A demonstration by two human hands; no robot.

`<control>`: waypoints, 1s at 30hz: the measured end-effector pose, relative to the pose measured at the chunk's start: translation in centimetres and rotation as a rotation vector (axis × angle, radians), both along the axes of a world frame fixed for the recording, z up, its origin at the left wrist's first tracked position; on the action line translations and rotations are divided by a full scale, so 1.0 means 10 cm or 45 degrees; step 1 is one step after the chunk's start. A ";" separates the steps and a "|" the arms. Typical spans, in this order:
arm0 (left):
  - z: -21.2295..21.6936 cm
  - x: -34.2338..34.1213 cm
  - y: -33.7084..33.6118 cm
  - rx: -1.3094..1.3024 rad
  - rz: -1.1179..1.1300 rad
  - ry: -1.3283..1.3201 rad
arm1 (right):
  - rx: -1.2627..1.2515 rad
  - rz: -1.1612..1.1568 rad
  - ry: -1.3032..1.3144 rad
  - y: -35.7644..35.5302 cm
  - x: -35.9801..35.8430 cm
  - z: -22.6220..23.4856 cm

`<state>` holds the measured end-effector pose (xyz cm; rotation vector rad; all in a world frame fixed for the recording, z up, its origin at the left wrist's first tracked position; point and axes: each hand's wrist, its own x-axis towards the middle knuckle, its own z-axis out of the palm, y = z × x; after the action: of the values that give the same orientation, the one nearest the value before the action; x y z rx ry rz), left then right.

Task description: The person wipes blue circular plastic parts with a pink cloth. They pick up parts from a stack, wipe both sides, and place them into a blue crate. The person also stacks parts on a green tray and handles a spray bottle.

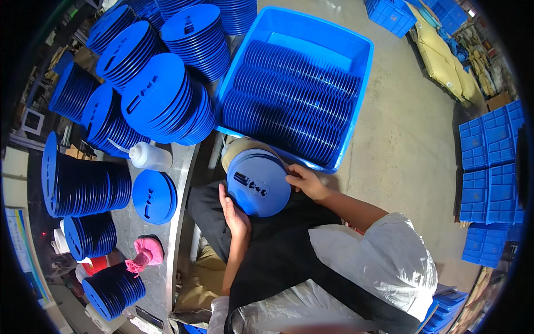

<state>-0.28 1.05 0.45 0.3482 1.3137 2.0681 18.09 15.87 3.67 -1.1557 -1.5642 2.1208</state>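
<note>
A small stack of round blue discs (259, 185) lies tilted over my lap, its top face marked by dark cut-out slots. Along the lower left edge rests my left hand (235, 218), fingers extended and palm against the rim. My right hand (305, 181) grips the right edge, its thumb and fingertips on the rim. The discs' undersides are hidden. Just behind them is a beige padded thing (245, 146), partly covered. Beyond it stands a large blue tub (311, 30) with rows of similar discs set on edge.
On the metal bench (177, 183) at left are several disc stacks (153, 92), a white squeeze bottle (150, 156), a loose pair of discs (154, 196) and a pink cloth bundle (146, 253). Blue crates (486, 167) are piled at far right, near yellow sacks (439, 58).
</note>
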 end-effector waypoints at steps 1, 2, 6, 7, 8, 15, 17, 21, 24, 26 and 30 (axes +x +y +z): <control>-0.04 0.00 0.00 0.011 0.012 -0.034 | -0.104 -0.037 0.099 0.02 0.01 -0.05; -0.09 -0.03 -0.01 -0.011 -0.061 -0.135 | -0.208 -0.075 0.199 0.03 0.02 -0.09; 0.04 -0.01 0.01 -0.004 -0.142 -0.230 | -0.118 -0.026 0.092 0.01 -0.01 -0.03; 0.03 -0.02 0.02 0.001 -0.152 -0.247 | -0.104 -0.011 0.094 0.01 -0.01 -0.03; 0.01 -0.03 0.02 0.007 -0.161 -0.264 | -0.091 0.006 0.095 0.02 -0.01 -0.04; -0.09 -0.07 0.00 0.082 -0.206 -0.467 | -0.349 0.056 0.187 0.18 0.05 0.22; -0.05 -0.06 0.02 0.038 -0.158 -0.413 | -0.455 -0.019 0.308 0.37 0.13 0.46; -0.09 -0.08 0.00 0.092 -0.143 -0.421 | -0.418 -0.192 0.854 0.99 0.57 0.56; -0.09 -0.07 0.01 0.084 -0.140 -0.415 | -0.163 -0.468 0.834 1.37 0.80 0.89; -0.15 -0.08 -0.01 0.086 -0.126 -0.418 | -0.036 -0.547 0.877 1.59 1.00 0.88; -0.19 -0.06 0.01 0.091 -0.114 -0.395 | -0.041 -0.456 0.724 1.44 0.96 0.82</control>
<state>-0.91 1.16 -1.40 0.1079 1.0232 2.0025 27.68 30.30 11.85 -0.6807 -0.9890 1.9914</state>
